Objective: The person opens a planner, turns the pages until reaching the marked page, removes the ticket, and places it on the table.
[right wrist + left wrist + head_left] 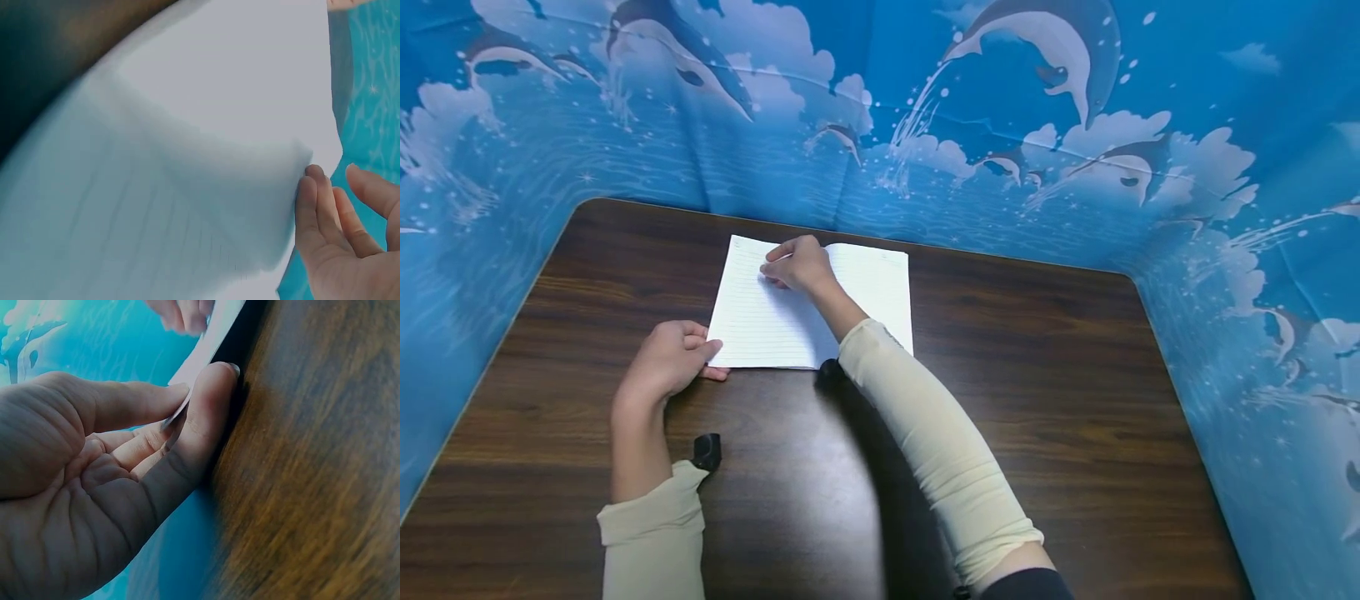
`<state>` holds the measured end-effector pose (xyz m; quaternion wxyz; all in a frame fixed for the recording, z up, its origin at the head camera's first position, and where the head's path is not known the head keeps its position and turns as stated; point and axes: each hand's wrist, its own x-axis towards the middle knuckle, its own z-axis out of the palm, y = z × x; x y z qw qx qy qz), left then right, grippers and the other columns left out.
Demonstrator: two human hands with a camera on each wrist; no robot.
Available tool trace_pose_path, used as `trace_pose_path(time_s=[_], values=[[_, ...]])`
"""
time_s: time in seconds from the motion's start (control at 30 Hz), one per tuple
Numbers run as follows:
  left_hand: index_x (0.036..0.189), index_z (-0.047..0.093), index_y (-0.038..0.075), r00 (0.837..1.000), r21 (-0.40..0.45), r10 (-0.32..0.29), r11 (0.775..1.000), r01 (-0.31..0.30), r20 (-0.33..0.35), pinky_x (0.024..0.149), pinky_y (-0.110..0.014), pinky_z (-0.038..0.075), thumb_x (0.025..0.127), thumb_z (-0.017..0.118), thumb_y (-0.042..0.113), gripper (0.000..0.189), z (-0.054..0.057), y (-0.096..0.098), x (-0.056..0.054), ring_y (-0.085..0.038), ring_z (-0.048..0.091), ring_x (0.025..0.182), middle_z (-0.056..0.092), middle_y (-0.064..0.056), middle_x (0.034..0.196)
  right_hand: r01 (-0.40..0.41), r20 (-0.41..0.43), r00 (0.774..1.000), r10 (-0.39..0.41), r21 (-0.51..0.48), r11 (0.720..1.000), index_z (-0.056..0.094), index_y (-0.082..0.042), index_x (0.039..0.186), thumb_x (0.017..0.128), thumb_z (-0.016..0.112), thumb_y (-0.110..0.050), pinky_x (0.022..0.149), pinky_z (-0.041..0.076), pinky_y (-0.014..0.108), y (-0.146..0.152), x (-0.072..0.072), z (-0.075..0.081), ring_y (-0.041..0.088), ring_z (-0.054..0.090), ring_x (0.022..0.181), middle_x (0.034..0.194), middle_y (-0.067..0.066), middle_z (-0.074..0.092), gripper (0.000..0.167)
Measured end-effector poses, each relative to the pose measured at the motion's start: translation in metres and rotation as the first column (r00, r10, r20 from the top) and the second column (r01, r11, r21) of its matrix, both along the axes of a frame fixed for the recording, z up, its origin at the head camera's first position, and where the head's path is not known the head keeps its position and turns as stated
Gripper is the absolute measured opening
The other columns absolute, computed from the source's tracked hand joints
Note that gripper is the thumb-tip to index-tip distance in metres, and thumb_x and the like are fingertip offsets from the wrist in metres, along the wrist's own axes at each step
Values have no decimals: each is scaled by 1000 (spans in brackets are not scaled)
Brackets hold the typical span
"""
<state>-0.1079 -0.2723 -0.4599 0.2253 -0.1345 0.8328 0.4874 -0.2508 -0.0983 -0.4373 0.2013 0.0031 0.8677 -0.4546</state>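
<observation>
An open notebook (760,325) with white lined pages lies near the table's far edge. My left hand (666,358) grips its lower left corner. In the left wrist view, the thumb (137,403) lies on top of the paper and the other fingers are beneath it. Over the upper part of the left page is my right hand (803,267), its fingertips close to the paper. The right wrist view shows these fingers (307,215) at the page (206,206), loosely bent, with the thumb apart and nothing held between them.
The dark wooden table (1037,400) stretches around the notebook. A blue curtain with dolphins (820,100) stands behind the table and along its sides. Pale sleeves (940,442) cover the forearms, and a small black device (707,452) sits at the left wrist.
</observation>
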Motion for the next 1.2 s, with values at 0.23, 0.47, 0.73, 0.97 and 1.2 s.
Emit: trace_pose_path(time_s=[0.23,0.47,0.73,0.97,1.2], values=[[146,44,-17,1000,-18,-7,1000,7,1,110,-60,39,114,52,17,48,1,0,1,-13,81,80,80,-23,114,9,-20,1000,-8,19,1000,79,-4,116,100,79,-17,77,61,26,38,-16,13,24,82,94,104,12,84,21],[147,44,-16,1000,-17,-8,1000,9,6,111,-62,38,114,51,18,48,-2,-3,2,-11,80,80,83,-8,97,85,-5,996,-85,-39,996,79,-1,115,99,79,-12,88,64,37,68,-24,20,29,81,100,107,17,82,20],[148,43,-16,1000,-4,-3,1000,3,17,112,-64,36,115,48,19,49,-1,-2,2,-9,79,79,82,-2,89,106,4,994,-106,0,994,78,-2,118,101,77,-15,91,64,38,92,-25,22,29,80,102,110,17,82,22],[150,41,-17,1000,-6,-7,1000,7,19,113,-66,34,115,47,19,50,0,-2,1,-8,79,79,82,0,85,99,-6,995,-99,65,993,78,-3,120,102,75,-17,91,63,39,110,-27,23,28,79,102,110,16,81,22],[150,40,-18,1000,5,-21,1000,21,12,117,-68,31,115,46,18,50,1,0,-2,-6,78,78,82,-1,87,144,-21,990,-143,111,983,78,-3,117,102,75,-15,92,63,39,132,-29,22,28,80,102,110,17,81,19]])
